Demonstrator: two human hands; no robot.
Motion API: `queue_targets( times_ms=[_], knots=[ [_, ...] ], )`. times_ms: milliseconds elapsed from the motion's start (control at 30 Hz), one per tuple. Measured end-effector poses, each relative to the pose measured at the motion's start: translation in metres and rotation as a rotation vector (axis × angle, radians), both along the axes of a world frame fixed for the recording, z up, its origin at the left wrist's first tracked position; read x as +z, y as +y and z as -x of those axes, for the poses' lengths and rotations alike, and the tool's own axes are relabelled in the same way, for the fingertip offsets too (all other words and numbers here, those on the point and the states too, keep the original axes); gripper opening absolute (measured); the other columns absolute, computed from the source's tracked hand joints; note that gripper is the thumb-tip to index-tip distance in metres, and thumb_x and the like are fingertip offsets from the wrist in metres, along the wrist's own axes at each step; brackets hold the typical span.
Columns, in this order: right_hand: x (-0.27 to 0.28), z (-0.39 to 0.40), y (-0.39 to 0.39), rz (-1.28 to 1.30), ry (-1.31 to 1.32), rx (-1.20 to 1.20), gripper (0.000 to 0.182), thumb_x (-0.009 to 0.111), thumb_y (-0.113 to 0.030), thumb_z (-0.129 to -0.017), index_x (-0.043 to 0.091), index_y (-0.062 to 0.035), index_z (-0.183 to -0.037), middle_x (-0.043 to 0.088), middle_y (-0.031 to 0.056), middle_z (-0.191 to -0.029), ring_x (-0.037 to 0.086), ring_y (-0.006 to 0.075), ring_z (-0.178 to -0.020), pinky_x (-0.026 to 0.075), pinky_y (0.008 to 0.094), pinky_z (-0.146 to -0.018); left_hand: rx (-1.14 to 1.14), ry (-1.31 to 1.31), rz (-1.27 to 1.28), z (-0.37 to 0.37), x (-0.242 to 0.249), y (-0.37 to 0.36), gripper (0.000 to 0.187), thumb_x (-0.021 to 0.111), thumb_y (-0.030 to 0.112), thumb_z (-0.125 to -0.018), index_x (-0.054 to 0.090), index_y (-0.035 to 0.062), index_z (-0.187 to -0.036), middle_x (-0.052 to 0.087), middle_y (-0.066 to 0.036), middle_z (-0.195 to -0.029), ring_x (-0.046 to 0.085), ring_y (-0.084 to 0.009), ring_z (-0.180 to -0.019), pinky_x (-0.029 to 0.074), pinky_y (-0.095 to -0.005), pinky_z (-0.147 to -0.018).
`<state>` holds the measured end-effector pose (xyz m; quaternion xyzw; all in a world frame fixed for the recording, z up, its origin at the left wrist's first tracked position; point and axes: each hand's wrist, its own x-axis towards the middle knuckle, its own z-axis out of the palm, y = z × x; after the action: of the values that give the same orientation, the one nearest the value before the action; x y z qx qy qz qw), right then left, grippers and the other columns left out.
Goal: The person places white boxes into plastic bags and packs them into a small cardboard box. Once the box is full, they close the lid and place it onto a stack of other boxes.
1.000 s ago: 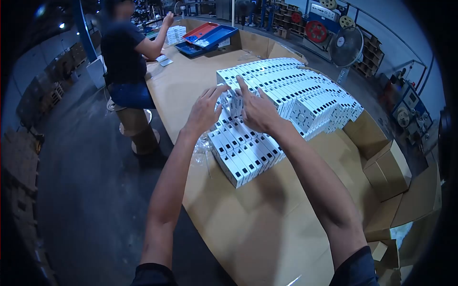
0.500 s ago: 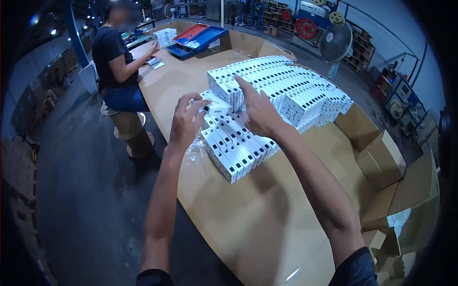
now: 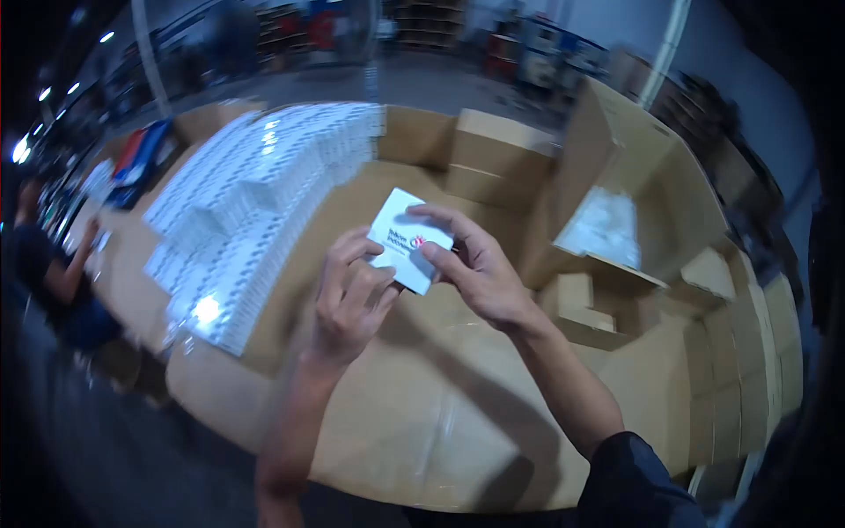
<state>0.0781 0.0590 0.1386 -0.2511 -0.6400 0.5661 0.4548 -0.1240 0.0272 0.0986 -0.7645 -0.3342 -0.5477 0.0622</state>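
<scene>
A small flat white box (image 3: 400,251) with dark lettering and a red mark is held up above the cardboard-covered table, tilted in front of me. My right hand (image 3: 480,268) grips its right side, with the thumb on the printed face. At the lower left edge of the box, the curled fingers of my left hand (image 3: 350,299) press against it. Long rows of similar white boxes (image 3: 255,207) stand packed together to the left, apart from both hands.
An open carton (image 3: 673,176) on the right holds a white plastic-like bag (image 3: 607,224). Below it is a smaller open carton (image 3: 585,330); closed cartons (image 3: 502,145) stand behind. A co-worker (image 3: 53,273) sits at the far left, near blue and red trays (image 3: 141,163).
My view has swung to the right, toward the cartons. Both hands have left the rows of boxes, and one white box is now held between them over the table.
</scene>
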Motion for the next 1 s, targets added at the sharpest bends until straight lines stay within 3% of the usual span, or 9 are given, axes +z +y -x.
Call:
queue_targets(
  times_ms=[100, 267, 333, 433, 533, 567, 733, 900, 1000],
  knots=[
    [0.005, -0.099, -0.017, -0.034, -0.222, -0.224, 0.014, 0.062, -0.008, -0.102, 0.070, -0.0035, -0.112, 0.067, 0.0003, -0.097, 0.058, 0.0068, -0.083, 0.048, 0.0243, -0.073, -0.246, 0.007, 0.139, -0.073, 0.023, 0.007, 0.037, 0.084, -0.005, -0.073, 0.065, 0.0052, -0.104, 0.063, -0.013, -0.113, 0.066, -0.0328, -0.109, 0.058, -0.0416, -0.086],
    [0.023, -0.247, -0.038, -0.250, -0.437, -0.569, 0.013, 0.064, 0.001, -0.095, 0.075, -0.0037, -0.100, 0.072, 0.0064, -0.094, 0.061, 0.0123, -0.079, 0.050, 0.0301, -0.075, -0.382, 0.191, 0.206, -0.197, 0.056, 0.038, 0.013, 0.076, 0.002, -0.086, 0.068, 0.0011, -0.096, 0.069, -0.013, -0.091, 0.069, -0.0281, -0.084, 0.056, -0.0371, -0.075],
    [0.026, -0.294, -0.025, -0.307, -0.557, -0.774, 0.014, 0.065, 0.001, -0.093, 0.076, -0.0038, -0.100, 0.072, 0.0096, -0.094, 0.062, 0.0175, -0.079, 0.051, 0.0328, -0.076, -0.377, 0.226, 0.247, -0.254, 0.061, 0.062, 0.007, 0.069, 0.004, -0.092, 0.068, -0.0019, -0.096, 0.068, -0.017, -0.088, 0.068, -0.0355, -0.082, 0.054, -0.0425, -0.072],
    [0.029, -0.341, 0.002, -0.335, -0.740, -0.892, 0.012, 0.069, -0.004, -0.093, 0.076, -0.0025, -0.102, 0.070, 0.0100, -0.092, 0.062, 0.0173, -0.080, 0.050, 0.0321, -0.073, -0.221, 0.488, 0.249, -0.326, 0.058, 0.118, 0.010, 0.066, 0.003, -0.091, 0.070, -0.0034, -0.098, 0.070, -0.022, -0.093, 0.069, -0.0400, -0.088, 0.055, -0.0472, -0.078],
    [0.021, -0.360, 0.030, -0.380, -0.731, -0.927, 0.011, 0.070, -0.007, -0.091, 0.078, -0.0031, -0.098, 0.073, 0.0200, -0.095, 0.069, 0.0334, -0.098, 0.053, 0.0433, -0.091, 0.060, 0.812, 0.473, -0.381, 0.049, 0.185, 0.019, 0.072, 0.008, -0.088, 0.071, -0.0052, -0.101, 0.070, -0.026, -0.100, 0.070, -0.0413, -0.099, 0.058, -0.0465, -0.087],
    [0.019, -0.366, 0.038, -0.431, -0.765, -0.912, 0.014, 0.070, -0.012, -0.092, 0.079, -0.0010, -0.096, 0.073, 0.0248, -0.097, 0.065, 0.0397, -0.115, 0.048, 0.0466, -0.103, 0.107, 0.882, 0.566, -0.388, 0.046, 0.200, 0.023, 0.076, 0.010, -0.086, 0.071, -0.0056, -0.103, 0.070, -0.026, -0.103, 0.069, -0.0411, -0.103, 0.058, -0.0463, -0.089],
    [0.013, -0.378, 0.059, -0.390, -0.705, -0.870, 0.021, 0.068, -0.018, -0.094, 0.080, -0.0007, -0.097, 0.074, 0.0256, -0.097, 0.061, 0.0427, -0.122, 0.043, 0.0452, -0.110, 0.192, 1.060, 0.883, -0.388, 0.021, 0.230, 0.036, 0.077, 0.006, -0.082, 0.069, -0.0055, -0.115, 0.060, -0.030, -0.134, 0.068, -0.0404, -0.115, 0.059, -0.0457, -0.093],
    [0.008, -0.383, 0.062, -0.303, -0.705, -0.835, 0.022, 0.069, -0.017, -0.093, 0.079, 0.0000, -0.102, 0.075, 0.0233, -0.099, 0.066, 0.0370, -0.109, 0.048, 0.0449, -0.104, 0.087, 0.991, 0.949, -0.384, 0.019, 0.244, 0.037, 0.066, -0.002, -0.083, 0.066, -0.0042, -0.119, 0.065, -0.030, -0.123, 0.068, -0.0404, -0.113, 0.059, -0.0447, -0.091],
    [0.002, -0.384, 0.065, -0.341, -0.708, -0.819, 0.023, 0.069, -0.018, -0.092, 0.079, -0.0017, -0.105, 0.074, 0.0229, -0.104, 0.067, 0.0363, -0.107, 0.050, 0.0439, -0.099, -0.200, 0.889, 0.734, -0.384, 0.014, 0.242, 0.039, 0.078, 0.013, -0.080, 0.070, 0.0026, -0.117, 0.074, -0.022, -0.096, 0.072, -0.0337, -0.099, 0.057, -0.0413, -0.090]
  ],
)
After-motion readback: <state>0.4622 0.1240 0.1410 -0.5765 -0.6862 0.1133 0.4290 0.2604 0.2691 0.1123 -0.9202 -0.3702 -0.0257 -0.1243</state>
